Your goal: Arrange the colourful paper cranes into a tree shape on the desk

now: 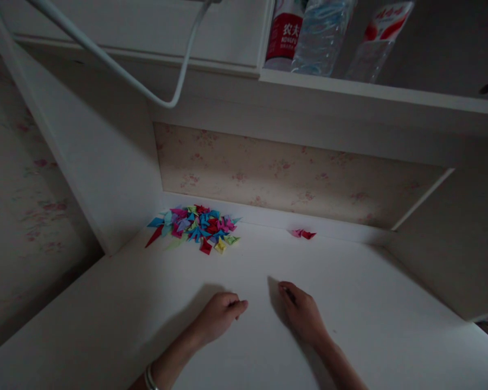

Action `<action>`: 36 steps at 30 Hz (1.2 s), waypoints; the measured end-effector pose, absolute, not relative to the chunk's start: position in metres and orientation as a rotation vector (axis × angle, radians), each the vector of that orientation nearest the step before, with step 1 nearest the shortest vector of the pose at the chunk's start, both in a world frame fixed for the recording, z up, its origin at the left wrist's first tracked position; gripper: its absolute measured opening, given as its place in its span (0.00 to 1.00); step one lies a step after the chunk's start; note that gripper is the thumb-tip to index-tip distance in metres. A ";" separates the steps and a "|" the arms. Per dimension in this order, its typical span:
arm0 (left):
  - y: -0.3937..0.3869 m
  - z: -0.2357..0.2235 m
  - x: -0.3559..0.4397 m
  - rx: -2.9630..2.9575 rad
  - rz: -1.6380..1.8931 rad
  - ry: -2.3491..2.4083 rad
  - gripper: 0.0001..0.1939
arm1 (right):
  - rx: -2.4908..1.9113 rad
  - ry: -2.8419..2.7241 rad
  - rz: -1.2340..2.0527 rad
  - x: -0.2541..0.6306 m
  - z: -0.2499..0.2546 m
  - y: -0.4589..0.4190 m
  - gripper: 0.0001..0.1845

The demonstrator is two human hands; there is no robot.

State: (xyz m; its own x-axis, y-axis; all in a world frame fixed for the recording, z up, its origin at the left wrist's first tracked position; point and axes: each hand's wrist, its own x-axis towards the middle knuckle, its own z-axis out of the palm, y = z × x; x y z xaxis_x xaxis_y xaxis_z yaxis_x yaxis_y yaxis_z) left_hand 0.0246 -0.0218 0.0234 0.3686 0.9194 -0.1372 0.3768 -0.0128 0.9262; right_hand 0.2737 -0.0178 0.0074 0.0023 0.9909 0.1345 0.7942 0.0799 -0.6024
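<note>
Farther off, beyond left fingers and right fingers, both curled in, the colourful folded-paper heap

Left hand, right hand curled; colourful folded papers beyond.

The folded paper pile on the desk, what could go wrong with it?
The left hand is the nearer one, so if it swept forward it might scatter the folded paper pile.

The yellow piece sits at the pile's front, so it could get squashed first.

The bottles stand on the shelf higher up; a bumped one might drop onto the desk.
</note>
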 end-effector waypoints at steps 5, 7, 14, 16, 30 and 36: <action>-0.022 0.019 0.027 1.658 0.625 1.196 0.20 | -1.480 -2.082 0.537 0.221 0.039 0.010 0.18; -0.022 0.018 0.029 1.658 0.635 1.204 0.20 | -1.410 -2.250 0.509 0.195 0.046 0.024 0.17; -0.023 0.018 0.033 1.660 0.641 1.207 0.19 | -1.455 -2.494 0.450 0.136 0.043 0.064 0.17; -0.022 0.017 0.033 1.661 0.648 1.187 0.19 | -1.496 -2.481 0.430 0.129 0.040 0.072 0.17; -0.022 0.020 0.032 1.707 0.628 1.187 0.20 | -1.408 -2.065 0.490 0.150 0.027 0.078 0.11; -0.023 0.024 0.032 1.738 0.593 1.224 0.21 | -1.501 -1.666 0.574 0.236 0.011 0.071 0.18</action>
State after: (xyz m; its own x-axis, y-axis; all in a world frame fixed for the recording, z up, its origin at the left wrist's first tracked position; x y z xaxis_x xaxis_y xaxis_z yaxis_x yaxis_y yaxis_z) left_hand 0.0318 -0.0231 0.0243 0.3945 0.9124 -0.1088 0.4802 -0.1038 0.8710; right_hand 0.2358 0.0708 0.0114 0.0280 0.9652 0.2599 0.6001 0.1916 -0.7766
